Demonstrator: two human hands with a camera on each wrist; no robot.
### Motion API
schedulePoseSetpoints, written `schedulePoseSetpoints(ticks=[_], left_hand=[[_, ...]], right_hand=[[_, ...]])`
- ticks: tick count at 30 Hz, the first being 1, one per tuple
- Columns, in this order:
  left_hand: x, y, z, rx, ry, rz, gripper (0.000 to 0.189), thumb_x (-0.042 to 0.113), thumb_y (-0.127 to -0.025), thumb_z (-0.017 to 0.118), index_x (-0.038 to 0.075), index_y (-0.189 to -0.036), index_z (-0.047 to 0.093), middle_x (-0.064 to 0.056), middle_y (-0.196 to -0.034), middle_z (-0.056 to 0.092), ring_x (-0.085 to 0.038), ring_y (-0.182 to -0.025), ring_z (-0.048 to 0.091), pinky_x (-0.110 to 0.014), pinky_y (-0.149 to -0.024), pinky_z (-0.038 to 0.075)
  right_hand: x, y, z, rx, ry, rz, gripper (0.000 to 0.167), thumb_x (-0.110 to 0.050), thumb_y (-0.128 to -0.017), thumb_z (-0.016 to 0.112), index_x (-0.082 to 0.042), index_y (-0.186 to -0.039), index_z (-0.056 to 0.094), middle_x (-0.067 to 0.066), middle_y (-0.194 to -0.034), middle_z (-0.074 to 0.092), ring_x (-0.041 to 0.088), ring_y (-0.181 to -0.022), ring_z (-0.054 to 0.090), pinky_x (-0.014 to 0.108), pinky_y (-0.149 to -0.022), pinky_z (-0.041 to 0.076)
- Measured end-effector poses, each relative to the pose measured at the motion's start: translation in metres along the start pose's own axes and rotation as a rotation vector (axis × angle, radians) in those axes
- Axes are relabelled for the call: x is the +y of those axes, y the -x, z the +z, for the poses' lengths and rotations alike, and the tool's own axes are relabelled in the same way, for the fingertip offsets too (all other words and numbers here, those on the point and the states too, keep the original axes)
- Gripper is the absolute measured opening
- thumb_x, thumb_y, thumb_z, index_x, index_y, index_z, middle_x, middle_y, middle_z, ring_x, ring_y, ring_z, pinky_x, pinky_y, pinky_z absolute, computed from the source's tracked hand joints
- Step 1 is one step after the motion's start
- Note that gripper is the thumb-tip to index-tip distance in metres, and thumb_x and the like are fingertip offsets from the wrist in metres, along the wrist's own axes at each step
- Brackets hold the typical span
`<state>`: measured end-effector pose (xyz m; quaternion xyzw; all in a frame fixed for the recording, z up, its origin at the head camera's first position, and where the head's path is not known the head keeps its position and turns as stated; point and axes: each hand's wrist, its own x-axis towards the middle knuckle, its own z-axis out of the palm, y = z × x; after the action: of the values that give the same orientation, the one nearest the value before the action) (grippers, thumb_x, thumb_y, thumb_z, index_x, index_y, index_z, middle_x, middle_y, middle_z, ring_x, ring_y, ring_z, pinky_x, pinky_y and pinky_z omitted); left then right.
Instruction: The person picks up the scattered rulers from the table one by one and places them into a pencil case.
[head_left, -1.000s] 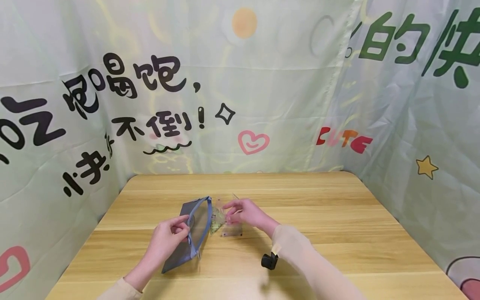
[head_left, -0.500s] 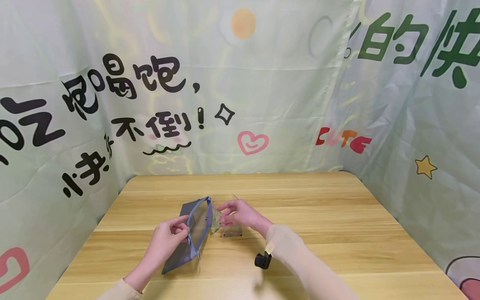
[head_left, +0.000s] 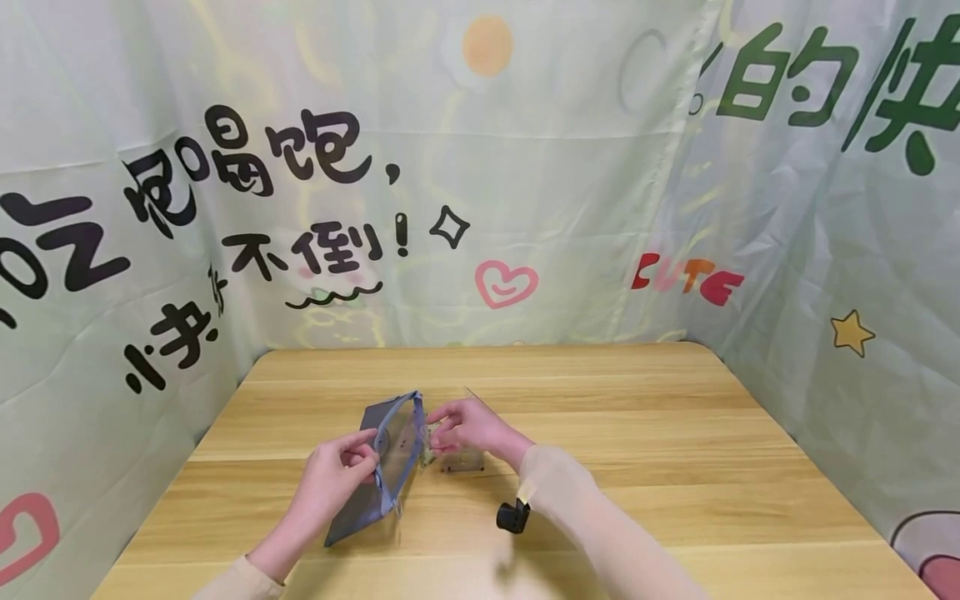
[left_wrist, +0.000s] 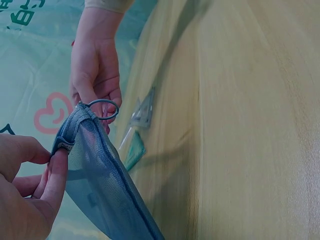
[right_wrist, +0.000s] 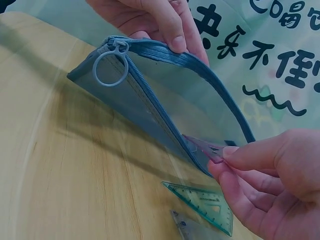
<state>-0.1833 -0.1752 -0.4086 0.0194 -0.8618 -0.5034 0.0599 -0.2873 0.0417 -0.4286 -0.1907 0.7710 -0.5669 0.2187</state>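
My left hand (head_left: 337, 468) pinches the rim of a blue-grey mesh zipper pouch (head_left: 358, 504) between thumb and fingers, and its mouth gapes open toward the right. In the right wrist view a zipper pull ring (right_wrist: 111, 75) hangs at the pouch's near end. My right hand (right_wrist: 272, 182) pinches a pink see-through ruler (right_wrist: 207, 149) by one end, its other end inside the pouch's mouth; its full shape is hidden. Below that hand a green set square (right_wrist: 202, 204) lies on the table, with a clear set square (right_wrist: 192, 229) beside it.
Everything rests on a wooden table (head_left: 637, 442). Printed cloth (head_left: 585, 208) hangs behind and at both sides. A small black camera (head_left: 513, 517) is attached at my right wrist, above the table.
My right hand has moved left toward the pouch, bringing the pink ruler into its mouth. My left hand and the pouch have stayed in place.
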Motion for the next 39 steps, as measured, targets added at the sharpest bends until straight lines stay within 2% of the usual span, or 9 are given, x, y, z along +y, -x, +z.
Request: schedulePoseSetpoints(ticks=[8, 13, 16, 21, 24, 30, 39], left_hand=[[0.001, 0.001, 0.0, -0.001, 0.006, 0.006, 0.04, -0.004, -0.084, 0.062, -0.006, -0.124, 0.064, -0.007, -0.083, 0.068, -0.007, -0.068, 0.063, -0.018, -0.061, 0.058], [0.001, 0.001, 0.0, -0.002, 0.015, -0.004, 0.04, -0.004, -0.084, 0.063, -0.006, -0.124, 0.065, -0.008, -0.083, 0.068, -0.007, -0.069, 0.063, -0.018, -0.061, 0.058], [0.002, 0.001, 0.0, -0.003, 0.024, -0.002, 0.04, -0.004, -0.084, 0.063, -0.006, -0.124, 0.064, -0.009, -0.084, 0.068, -0.007, -0.069, 0.063, -0.018, -0.062, 0.059], [0.003, 0.001, -0.001, -0.003, 0.033, -0.001, 0.041, -0.005, -0.083, 0.062, -0.007, -0.124, 0.064, -0.01, -0.085, 0.068, -0.007, -0.069, 0.063, -0.018, -0.063, 0.059], [0.003, 0.001, -0.001, -0.003, 0.037, -0.003, 0.041, -0.005, -0.083, 0.062, -0.007, -0.124, 0.064, -0.01, -0.085, 0.068, -0.007, -0.07, 0.063, -0.018, -0.063, 0.06], [0.004, 0.001, -0.002, -0.006, 0.037, -0.003, 0.041, -0.005, -0.084, 0.062, -0.007, -0.124, 0.064, -0.01, -0.085, 0.068, -0.007, -0.07, 0.063, -0.018, -0.064, 0.059], [0.003, 0.0, -0.002, -0.007, 0.044, -0.012, 0.039, -0.004, -0.084, 0.063, -0.006, -0.124, 0.064, -0.009, -0.084, 0.068, -0.007, -0.07, 0.064, -0.018, -0.064, 0.059]], right_hand=[[-0.006, -0.004, 0.003, 0.01, 0.028, 0.04, 0.033, 0.001, -0.088, 0.067, 0.002, -0.121, 0.065, 0.019, -0.095, 0.075, 0.029, -0.083, 0.075, 0.043, -0.084, 0.063], [-0.009, -0.009, 0.005, 0.001, 0.009, 0.053, 0.035, -0.002, -0.088, 0.068, 0.0, -0.123, 0.065, 0.018, -0.095, 0.075, 0.035, -0.091, 0.074, 0.044, -0.086, 0.062], [-0.012, -0.011, 0.006, -0.003, 0.005, 0.053, 0.036, -0.002, -0.088, 0.068, 0.0, -0.124, 0.065, 0.017, -0.096, 0.075, 0.034, -0.09, 0.074, 0.045, -0.087, 0.061], [-0.016, -0.014, 0.008, -0.003, 0.025, 0.05, 0.035, -0.001, -0.089, 0.066, 0.001, -0.124, 0.064, 0.017, -0.096, 0.075, 0.02, -0.08, 0.073, 0.046, -0.089, 0.061], [-0.018, -0.016, 0.009, -0.01, 0.032, 0.055, 0.034, -0.001, -0.09, 0.065, 0.001, -0.124, 0.064, 0.016, -0.096, 0.075, 0.016, -0.077, 0.072, 0.048, -0.09, 0.06], [-0.018, -0.02, 0.011, -0.022, 0.042, 0.053, 0.036, -0.002, -0.089, 0.067, 0.002, -0.124, 0.064, 0.016, -0.098, 0.075, 0.018, -0.08, 0.073, 0.047, -0.089, 0.06], [-0.022, -0.019, 0.017, -0.046, 0.054, 0.035, 0.037, -0.003, -0.088, 0.069, 0.006, -0.123, 0.063, 0.021, -0.108, 0.073, 0.027, -0.094, 0.073, 0.043, -0.089, 0.061]])
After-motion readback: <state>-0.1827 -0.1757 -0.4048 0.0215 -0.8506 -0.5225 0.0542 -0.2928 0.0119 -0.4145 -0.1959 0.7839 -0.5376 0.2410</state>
